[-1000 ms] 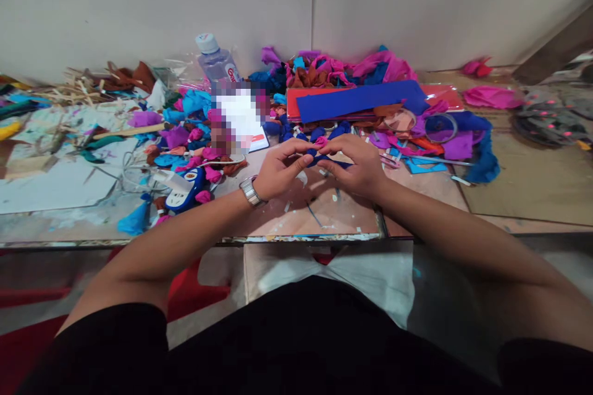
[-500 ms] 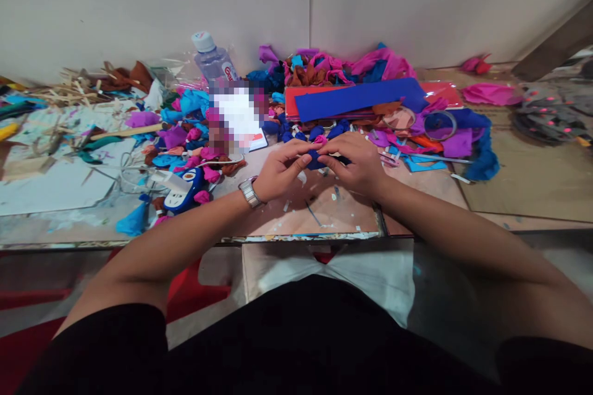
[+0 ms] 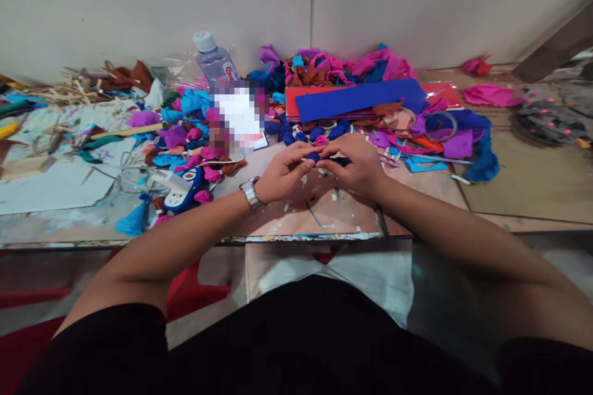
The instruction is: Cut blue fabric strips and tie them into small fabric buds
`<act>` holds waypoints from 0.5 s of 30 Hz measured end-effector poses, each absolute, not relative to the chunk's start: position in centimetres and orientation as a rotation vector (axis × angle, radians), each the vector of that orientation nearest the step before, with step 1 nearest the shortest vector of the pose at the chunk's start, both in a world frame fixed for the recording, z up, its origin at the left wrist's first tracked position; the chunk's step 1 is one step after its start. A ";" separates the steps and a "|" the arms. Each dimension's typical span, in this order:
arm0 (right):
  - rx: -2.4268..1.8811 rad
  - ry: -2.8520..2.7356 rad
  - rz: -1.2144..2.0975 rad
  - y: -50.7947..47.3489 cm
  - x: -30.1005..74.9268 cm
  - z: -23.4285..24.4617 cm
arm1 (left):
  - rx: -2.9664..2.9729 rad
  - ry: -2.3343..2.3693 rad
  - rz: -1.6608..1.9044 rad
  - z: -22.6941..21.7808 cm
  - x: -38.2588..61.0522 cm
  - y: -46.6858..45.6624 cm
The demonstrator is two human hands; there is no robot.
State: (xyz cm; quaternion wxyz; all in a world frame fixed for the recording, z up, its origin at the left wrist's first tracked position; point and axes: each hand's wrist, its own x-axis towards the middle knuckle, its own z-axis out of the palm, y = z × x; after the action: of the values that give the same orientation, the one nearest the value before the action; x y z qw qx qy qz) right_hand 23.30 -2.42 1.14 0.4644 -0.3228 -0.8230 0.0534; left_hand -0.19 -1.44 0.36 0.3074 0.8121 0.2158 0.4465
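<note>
My left hand, with a metal-banded watch at the wrist, pinches a small piece of dark blue crepe paper between thumb and fingers. From the other side my right hand grips the same piece, and the fingertips of both hands meet around it just above the table. Part of the paper is hidden behind the fingers. Just beyond the hands lie several knotted dark blue bundles. Behind those, a flat blue strip rests across red sheets.
A clear bottle stands at the back, near a blurred phone. Crumpled coloured bundles and a blue-white power socket lie to the left. On the right are a clear ring and cardboard.
My fingers have drawn closer together around the dark blue paper, which now looks narrower and more bunched. Both arms stay almost where they were.
</note>
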 end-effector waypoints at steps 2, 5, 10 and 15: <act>-0.788 -2.008 0.124 -2.4 23.3 1.1 | 2.139 0.564 1.164 0.4 -0.2 -1.5; -0.794 -1.994 0.124 -2.4 23.4 1.0 | 2.136 0.566 1.134 0.5 -0.2 -1.5; -0.805 -2.007 0.135 -2.4 23.4 1.1 | 2.153 0.545 1.098 0.5 -0.2 -1.8; -0.780 -2.021 0.165 -2.6 23.3 1.3 | 2.216 0.536 1.044 0.6 -0.1 -2.1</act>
State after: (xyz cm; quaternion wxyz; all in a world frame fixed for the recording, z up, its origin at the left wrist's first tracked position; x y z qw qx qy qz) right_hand 23.32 -2.65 1.27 0.4658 -0.3177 -0.8231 0.0674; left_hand -0.12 -2.14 0.64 0.3115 0.8398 0.2032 0.3956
